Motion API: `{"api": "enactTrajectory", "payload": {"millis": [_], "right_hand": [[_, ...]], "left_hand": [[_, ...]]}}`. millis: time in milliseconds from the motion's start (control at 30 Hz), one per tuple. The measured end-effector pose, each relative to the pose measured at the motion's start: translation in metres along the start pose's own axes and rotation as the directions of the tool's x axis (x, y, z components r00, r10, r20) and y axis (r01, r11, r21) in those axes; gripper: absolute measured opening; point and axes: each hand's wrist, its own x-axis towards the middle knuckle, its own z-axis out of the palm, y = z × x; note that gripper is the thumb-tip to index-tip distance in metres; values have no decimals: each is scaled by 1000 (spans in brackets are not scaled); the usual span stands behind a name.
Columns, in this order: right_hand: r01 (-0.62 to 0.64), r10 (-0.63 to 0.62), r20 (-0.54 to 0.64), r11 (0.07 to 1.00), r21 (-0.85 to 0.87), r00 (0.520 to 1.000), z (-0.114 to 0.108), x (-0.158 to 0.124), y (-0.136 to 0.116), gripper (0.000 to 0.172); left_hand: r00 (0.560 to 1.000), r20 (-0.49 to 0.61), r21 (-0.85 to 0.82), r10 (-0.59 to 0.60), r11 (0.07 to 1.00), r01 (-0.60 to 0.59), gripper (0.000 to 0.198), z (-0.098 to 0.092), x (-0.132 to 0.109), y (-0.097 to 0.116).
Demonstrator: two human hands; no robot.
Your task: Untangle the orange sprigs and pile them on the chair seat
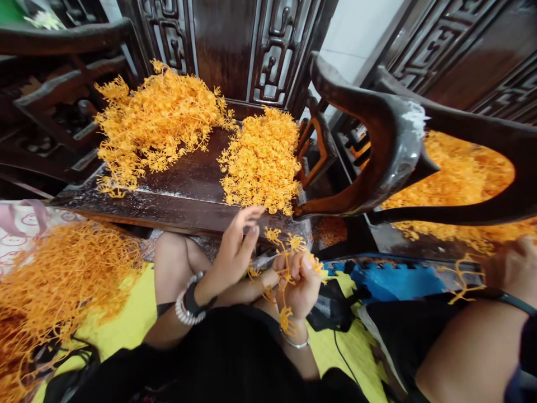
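Note:
My left hand (235,246), with a beaded bracelet and a dark band at the wrist, is raised just in front of the dark wooden seat (180,187). Its fingers are stretched out and it holds nothing. To its right, my right hand (300,282), with a thin bangle, is closed on an orange branched plastic piece (286,319). Several small flower-like tips of that piece stick out above and below the fingers. On the seat beyond my hands lie a dense heap of orange flower-like pieces (262,159) and a looser, larger heap of them (168,115).
Thin orange branched strands (79,268) fill the lower left beside a patterned bag (23,229). A curved wooden armrest (377,140) rises at right, with another orange heap (457,173) behind it. Another person's hand (514,268) is near an orange branched piece (464,280). Yellow matting (121,313) covers the floor.

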Motion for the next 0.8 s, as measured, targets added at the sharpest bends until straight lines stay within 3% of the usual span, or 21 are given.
{"api": "enactTrajectory", "payload": {"millis": [67, 100, 200, 333, 500, 667, 733, 800], "right_hand": [[45, -47, -39, 997, -56, 998, 8, -2, 0, 41], [62, -68, -51, 992, -113, 996, 10, -3, -1, 41], [19, -37, -51, 950, -312, 998, 11, -5, -1, 43], [-46, -1, -112, 911, -410, 994, 1, -2, 3, 50], [75, -175, -164, 871, -486, 971, 0, 2, -6, 54], [249, -392, -322, 880, -403, 862, 15, -10, -23, 57], [324, -446, -370, 880, -347, 815, 18, -14, -25, 56], [292, -386, -281, 900, -322, 879, 16, -13, -28, 55]], "left_hand": [[979, 134, -202, -151, 963, 176, 42, 6, -29, 2], [945, 245, -237, -217, 932, 275, 45, 8, -40, 3], [831, 445, -148, -334, 888, 436, 44, 9, -56, 7], [793, 495, 37, -355, 921, 388, 24, 2, -54, 12], [781, 538, 55, -317, 938, 343, 29, -1, -57, 15], [755, 620, -46, -215, 950, 309, 34, -7, -61, 32], [721, 657, -53, -219, 941, 334, 34, -14, -63, 40], [675, 694, -48, -252, 919, 392, 36, -25, -67, 44]]}}
